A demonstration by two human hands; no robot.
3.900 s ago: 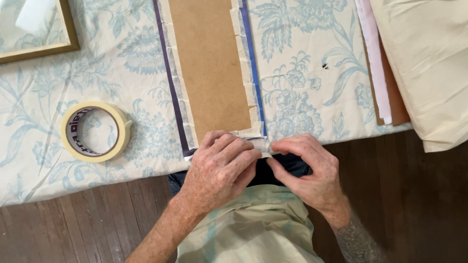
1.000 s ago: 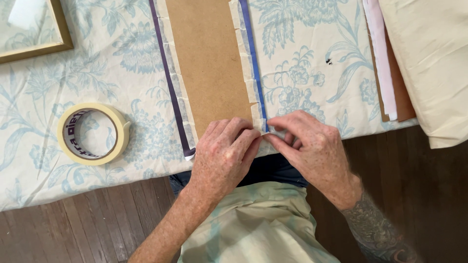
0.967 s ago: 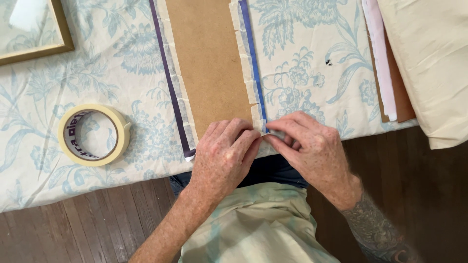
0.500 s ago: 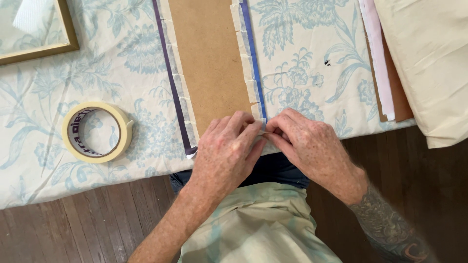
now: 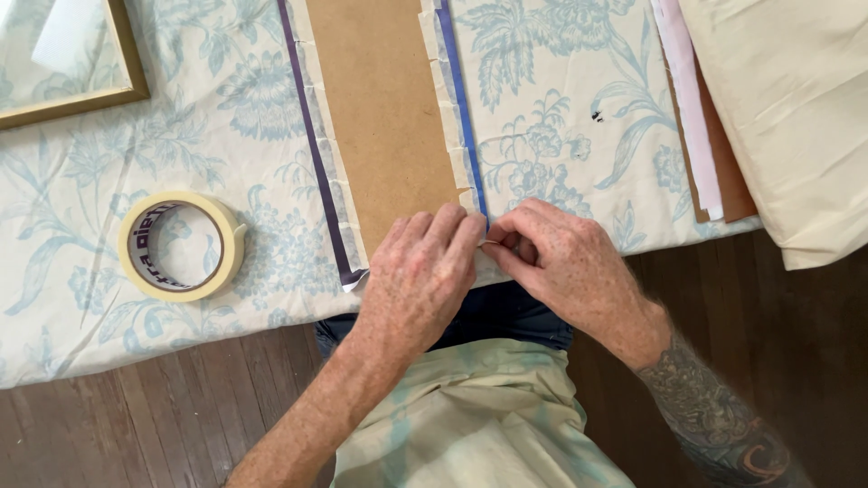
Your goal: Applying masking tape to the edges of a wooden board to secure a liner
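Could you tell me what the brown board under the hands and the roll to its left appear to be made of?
The brown board looks like hardboard or thick card: flat, matte, even tan, no visible grain. The roll of tape looks like cream paper masking tape: dull, non-glossy surface on a printed inner core. Both hands press at the board's near right corner.

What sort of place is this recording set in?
Probably a home craft or picture-framing spot: a table under a floral cloth, a roll of masking tape, a brown backing board edged with tape strips, a gilt frame, and a wood floor.
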